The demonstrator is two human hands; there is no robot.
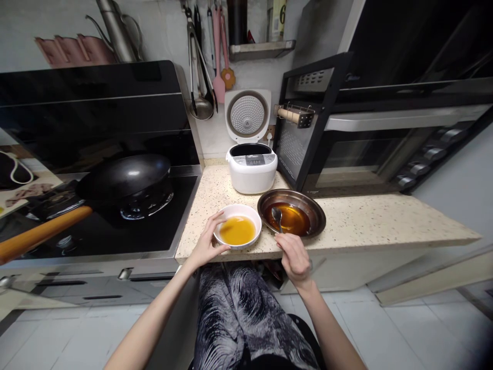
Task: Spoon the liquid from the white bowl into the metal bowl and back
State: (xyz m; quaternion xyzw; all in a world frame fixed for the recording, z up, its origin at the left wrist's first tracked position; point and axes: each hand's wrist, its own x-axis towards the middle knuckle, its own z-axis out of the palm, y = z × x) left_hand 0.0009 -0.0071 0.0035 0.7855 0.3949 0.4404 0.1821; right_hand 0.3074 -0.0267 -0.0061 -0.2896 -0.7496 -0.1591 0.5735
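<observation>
A white bowl (256,240) with yellow liquid stands on the speckled counter near its front edge. My left hand (208,241) grips its left side, fingers along the far rim and thumb near the front. To its right sits a wide metal basin (319,218) with amber liquid in it. My right hand (296,256) is closed round the handle of a metal spoon (277,215), just in front of the basin. The spoon's head is over the basin; whether it touches the liquid I cannot tell.
Behind the bowls a white rice cooker (253,174) has its lid raised. A black wok (127,177) with a wooden handle (50,232) sits on the stove at left. An oven (358,159) in a black rack stands at right. Utensils, including a strainer (201,108), hang on the wall.
</observation>
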